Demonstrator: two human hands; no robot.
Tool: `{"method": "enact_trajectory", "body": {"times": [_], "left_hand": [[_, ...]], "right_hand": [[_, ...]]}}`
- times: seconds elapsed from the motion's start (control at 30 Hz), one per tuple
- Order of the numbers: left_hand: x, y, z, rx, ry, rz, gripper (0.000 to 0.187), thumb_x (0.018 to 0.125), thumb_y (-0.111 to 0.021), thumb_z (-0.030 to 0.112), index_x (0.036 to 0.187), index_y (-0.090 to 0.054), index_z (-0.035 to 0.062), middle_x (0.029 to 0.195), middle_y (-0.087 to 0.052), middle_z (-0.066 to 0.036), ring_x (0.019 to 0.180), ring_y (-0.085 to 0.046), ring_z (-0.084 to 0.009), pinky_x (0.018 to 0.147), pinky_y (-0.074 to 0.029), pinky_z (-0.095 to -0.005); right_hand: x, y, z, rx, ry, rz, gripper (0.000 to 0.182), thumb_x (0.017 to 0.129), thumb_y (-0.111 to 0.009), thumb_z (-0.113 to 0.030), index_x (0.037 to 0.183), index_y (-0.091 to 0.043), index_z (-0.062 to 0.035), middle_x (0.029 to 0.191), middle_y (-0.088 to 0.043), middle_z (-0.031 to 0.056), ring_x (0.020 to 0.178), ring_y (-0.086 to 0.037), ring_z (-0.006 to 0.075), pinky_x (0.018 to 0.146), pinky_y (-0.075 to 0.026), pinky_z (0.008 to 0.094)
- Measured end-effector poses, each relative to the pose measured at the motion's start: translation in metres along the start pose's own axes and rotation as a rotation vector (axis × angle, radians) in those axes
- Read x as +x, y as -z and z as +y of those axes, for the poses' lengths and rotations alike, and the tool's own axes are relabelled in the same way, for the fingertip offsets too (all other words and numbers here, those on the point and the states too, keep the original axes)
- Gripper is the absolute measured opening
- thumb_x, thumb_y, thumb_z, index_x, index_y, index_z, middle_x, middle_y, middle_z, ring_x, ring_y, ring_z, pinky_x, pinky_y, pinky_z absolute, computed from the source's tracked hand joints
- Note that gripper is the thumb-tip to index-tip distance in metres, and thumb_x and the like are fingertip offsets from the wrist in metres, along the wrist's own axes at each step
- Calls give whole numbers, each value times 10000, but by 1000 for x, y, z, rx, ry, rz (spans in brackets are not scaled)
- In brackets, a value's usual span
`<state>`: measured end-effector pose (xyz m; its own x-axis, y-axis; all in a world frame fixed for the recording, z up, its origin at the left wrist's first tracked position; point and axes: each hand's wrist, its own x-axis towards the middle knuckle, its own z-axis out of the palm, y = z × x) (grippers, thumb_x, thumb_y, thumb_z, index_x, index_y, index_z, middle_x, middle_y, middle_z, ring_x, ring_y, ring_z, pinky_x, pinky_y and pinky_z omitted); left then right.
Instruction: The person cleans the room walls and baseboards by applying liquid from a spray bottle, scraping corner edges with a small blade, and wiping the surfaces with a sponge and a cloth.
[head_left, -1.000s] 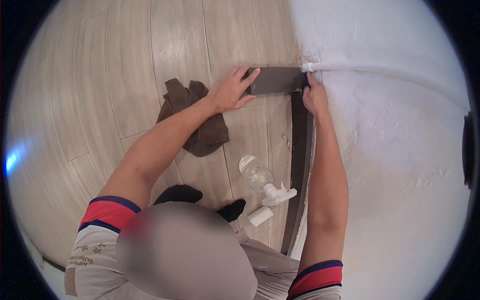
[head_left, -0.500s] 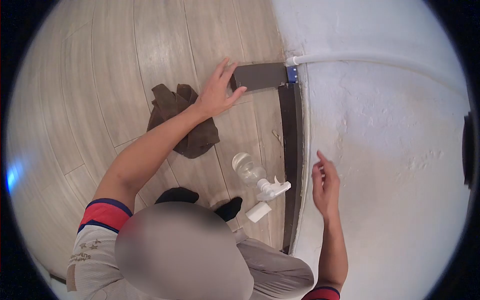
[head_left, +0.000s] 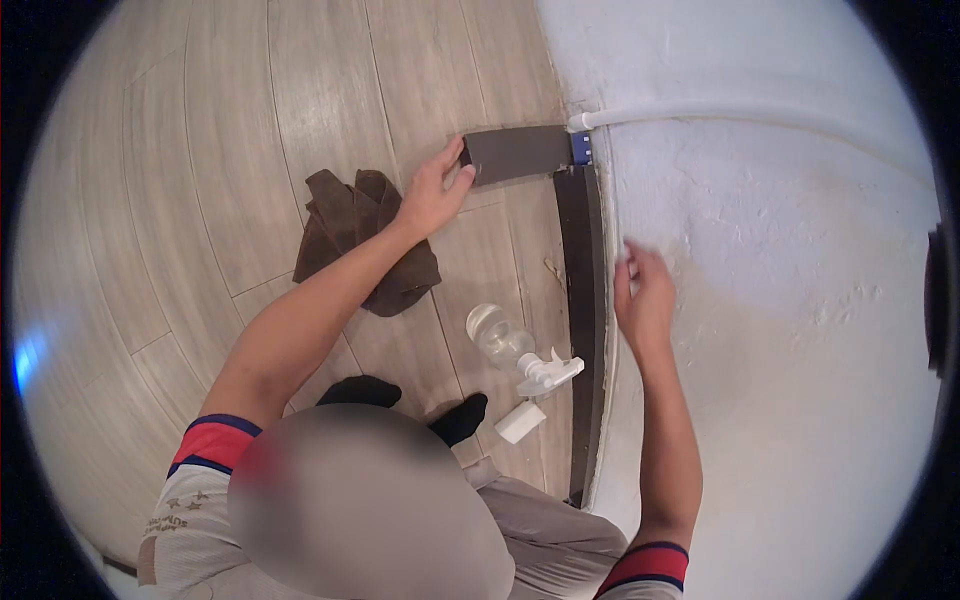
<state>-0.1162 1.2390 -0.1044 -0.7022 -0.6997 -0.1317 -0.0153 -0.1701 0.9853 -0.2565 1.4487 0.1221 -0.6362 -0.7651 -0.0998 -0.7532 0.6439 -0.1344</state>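
My left hand (head_left: 437,191) grips the free end of a dark grey rectangular block (head_left: 520,155), thumb on its near edge and fingers at the far corner. The block's other end meets a small blue piece (head_left: 581,149) at the wall's foot. In front of the wall, my right hand (head_left: 645,295) is raised with thumb and fingers apart and bent; I see nothing in it. A crumpled brown cloth (head_left: 345,225) lies on the floor beside my left forearm, partly covered by it.
A clear spray bottle (head_left: 498,335) with a white trigger lies on the floor beside a small white block (head_left: 520,422). Dark skirting (head_left: 582,260) runs along the white wall (head_left: 770,300). A white pipe (head_left: 680,108) rises from the corner. My black-socked feet (head_left: 460,418) are close by.
My left hand has closed from spread fingers onto the block's end. My right hand has moved up along the wall, towards the blue piece.
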Motion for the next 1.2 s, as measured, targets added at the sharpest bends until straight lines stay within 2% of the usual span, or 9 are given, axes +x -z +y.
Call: {"method": "enact_trajectory", "body": {"times": [0.1, 0.2, 0.3, 0.47, 0.7, 0.8, 0.9, 1.0, 1.2], "left_hand": [[-5, 4, 0, 83, -58, -37, 651, 931, -614, 223, 1456, -345, -53, 1417, -470, -269, 1310, -492, -328, 1084, -381, -367], [-16, 2, 2, 366, -237, -12, 675, 925, -606, 221, 1468, -313, -52, 1420, -452, -282, 1312, -471, -384, 1100, -362, -394], [-17, -1, 1, 422, -327, 13, 687, 926, -591, 204, 1486, -279, -43, 1421, -444, -282, 1308, -456, -413, 1104, -351, -416], [-17, 4, 4, 340, -252, -36, 708, 917, -588, 204, 1489, -257, -49, 1455, -388, -304, 1330, -426, -426, 1114, -341, -432], [-19, 6, 9, 373, -337, -126, 789, 888, -609, 194, 1514, -181, -26, 1498, -319, -316, 1361, -388, -433, 1111, -349, -421], [-20, 6, 13, 208, -163, -158, 751, 895, -582, 195, 1497, -201, -44, 1492, -328, -306, 1370, -360, -437, 1134, -319, -443], [-19, 2, 9, 243, -223, -71, 733, 890, -584, 174, 1489, -221, -43, 1471, -360, -298, 1360, -371, -430, 1133, -319, -452], [-17, -1, 6, 333, -320, 2, 702, 901, -599, 137, 1490, -249, -18, 1422, -423, -277, 1248, -498, -405, 1049, -430, -433], [-17, -1, 6, 349, -296, -5, 698, 900, -607, 137, 1488, -260, -9, 1391, -447, -262, 1205, -522, -395, 1026, -449, -422]], "right_hand": [[80, -48, -4, -206, 115, 166, 223, 907, -607, -173, 1053, -664, -13, 983, -635, 176, 882, -639, 352, 754, -523, 446], [133, -92, -5, -369, 75, 99, 216, 908, -622, -219, 994, -670, -27, 994, -640, 151, 896, -657, 345, 744, -537, 449], [157, -120, -5, -440, -30, 79, 218, 915, -619, -234, 956, -682, -30, 1005, -644, 140, 862, -674, 349, 710, -542, 462], [158, -126, -3, -376, -115, 141, 223, 929, -601, -232, 904, -702, -34, 1017, -646, 146, 789, -682, 356, 681, -545, 472], [164, -124, 8, -332, -76, 118, 264, 901, -639, -260, 1052, -714, -56, 997, -652, 160, 848, -663, 378, 723, -527, 478], [154, -129, 13, -299, -21, 185, 274, 901, -640, -238, 1075, -699, -35, 1013, -644, 161, 852, -667, 366, 731, -535, 468], [148, -131, 17, -269, -12, 217, 303, 897, -641, -230, 1118, -686, -27, 1026, -640, 178, 866, -661, 373, 747, -530, 470], [146, -130, 19, -267, -29, 198, 313, 897, -639, -232, 1129, -681, -27, 1035, -636, 183, 868, -660, 376, 753, -528, 472], [146, -125, 14, -304, -21, 174, 312, 905, -629, -260, 1127, -688, -50, 1023, -636, 174, 863, -665, 371, 738, -535, 471]]}}
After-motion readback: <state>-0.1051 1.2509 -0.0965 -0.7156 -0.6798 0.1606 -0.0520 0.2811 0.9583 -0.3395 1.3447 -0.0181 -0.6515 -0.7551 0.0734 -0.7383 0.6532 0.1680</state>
